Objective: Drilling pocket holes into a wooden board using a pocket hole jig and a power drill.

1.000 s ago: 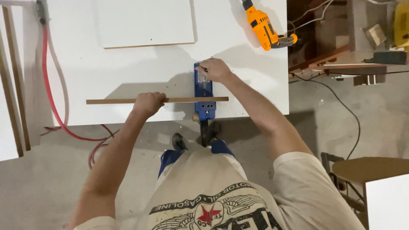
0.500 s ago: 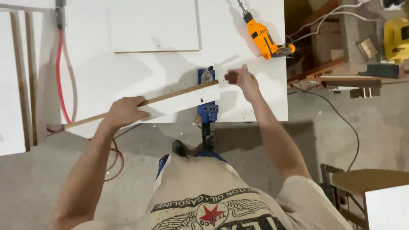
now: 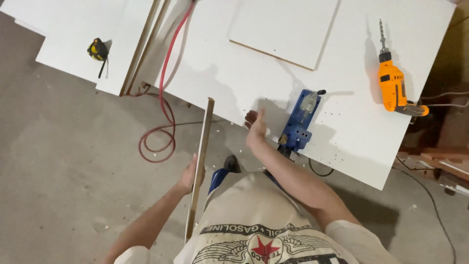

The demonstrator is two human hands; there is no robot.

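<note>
My left hand (image 3: 190,174) grips a long narrow wooden strip (image 3: 201,151) near its middle. The strip is off the table and points away from me over the floor, its far end close to the table's front edge. My right hand (image 3: 256,126) hovers with fingers apart and holds nothing, at the front edge of the white table (image 3: 371,142). A blue jig (image 3: 300,122) clamped to the table edge sits just to the right of that hand.
An orange corded drill (image 3: 392,84) lies on the table's right side. A white panel (image 3: 286,29) rests at the back. A red hose (image 3: 163,93) runs down to the concrete floor. A yellow tape measure (image 3: 97,50) sits on a white board, with wooden strips (image 3: 144,46) beside it.
The strip has come off the table and jig and swung round to point away from me in my left hand. My right hand has left the jig and opened.
</note>
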